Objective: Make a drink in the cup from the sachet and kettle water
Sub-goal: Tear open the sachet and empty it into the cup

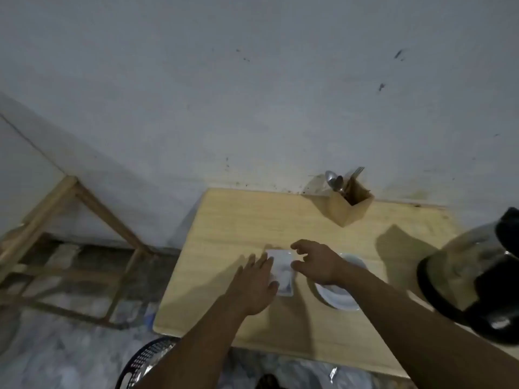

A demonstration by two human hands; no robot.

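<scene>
In the head view, the flat white rectangular paper sachet point(283, 272) lies on the pale wooden table point(224, 220) between both hands, its long axis running away from the person. The left hand point(257, 284), fingers spread flat, touches its left edge; the right hand point(316, 262), fingers curled apart and empty, hovers over its right edge, equally near.

The pale wooden desk point(238, 220) looks matt and smooth; the square wooden holder point(341, 210) carries shiny metal cutlery point(334, 179); the clear glass kettle point(466, 270) gleams.
</scene>
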